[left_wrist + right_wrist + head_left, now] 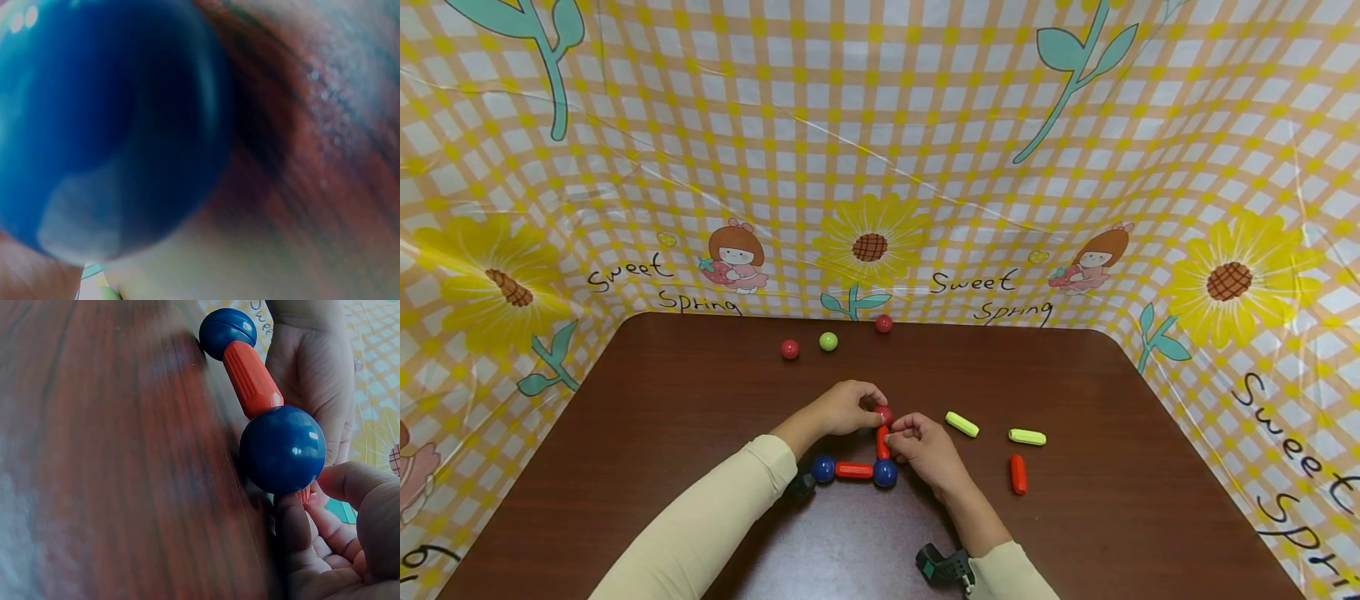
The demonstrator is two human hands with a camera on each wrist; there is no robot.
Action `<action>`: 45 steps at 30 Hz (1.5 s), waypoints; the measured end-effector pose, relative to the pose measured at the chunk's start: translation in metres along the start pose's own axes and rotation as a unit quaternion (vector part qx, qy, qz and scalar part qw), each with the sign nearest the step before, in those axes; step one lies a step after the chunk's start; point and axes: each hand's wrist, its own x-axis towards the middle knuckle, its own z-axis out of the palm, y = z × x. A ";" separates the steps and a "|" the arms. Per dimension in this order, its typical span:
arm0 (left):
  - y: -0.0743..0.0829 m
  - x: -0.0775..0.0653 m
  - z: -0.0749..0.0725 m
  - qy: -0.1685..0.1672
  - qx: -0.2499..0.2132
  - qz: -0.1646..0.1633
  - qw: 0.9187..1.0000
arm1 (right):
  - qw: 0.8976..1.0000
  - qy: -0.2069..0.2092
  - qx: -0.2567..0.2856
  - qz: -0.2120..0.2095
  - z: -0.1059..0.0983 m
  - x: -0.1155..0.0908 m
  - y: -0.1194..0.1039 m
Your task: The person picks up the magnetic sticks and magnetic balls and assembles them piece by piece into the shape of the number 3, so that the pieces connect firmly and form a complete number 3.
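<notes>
An L-shaped chain of magnetic balls and rods lies on the dark table. Its left blue ball (823, 468) joins a red rod (854, 471), which meets the corner blue ball (885, 473). From that corner a second red rod (882, 443) runs away from me to a red ball (883, 415). My left hand (838, 408) pinches this red ball between thumb and fingers. With thumb and fingertips, my right hand (927, 450) grips the second rod, mostly hidden behind the corner ball in the right wrist view. A blue ball (112, 112) fills much of the left wrist view.
Right of my hands lie two yellow-green rods, one nearer (962, 424) and one farther right (1027, 437), plus a loose red rod (1018, 474). Toward the back are a red ball (790, 349), a green ball (828, 342) and another red ball (883, 323) by the checked cloth (880, 167).
</notes>
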 end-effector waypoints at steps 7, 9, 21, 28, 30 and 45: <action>0.000 -0.001 0.000 0.008 0.002 0.003 1.000 | 0.999 0.015 -0.039 0.001 0.001 0.000 -0.001; 0.000 -0.001 0.000 0.009 0.001 0.002 1.000 | 0.999 0.017 -0.047 0.001 0.001 0.000 -0.001; -0.001 -0.005 0.001 0.014 -0.012 -0.008 1.000 | 0.998 0.021 -0.055 0.005 0.004 0.000 -0.002; -0.003 -0.019 -0.002 0.043 -0.047 -0.010 0.998 | 0.999 0.020 -0.041 0.005 0.002 0.001 0.000; -0.005 -0.026 -0.004 0.053 -0.063 -0.010 0.997 | 0.999 0.020 -0.038 0.006 0.001 0.001 0.001; -0.018 -0.091 -0.002 0.058 -0.146 -0.022 0.987 | 0.999 0.031 -0.021 0.000 0.003 -0.001 -0.002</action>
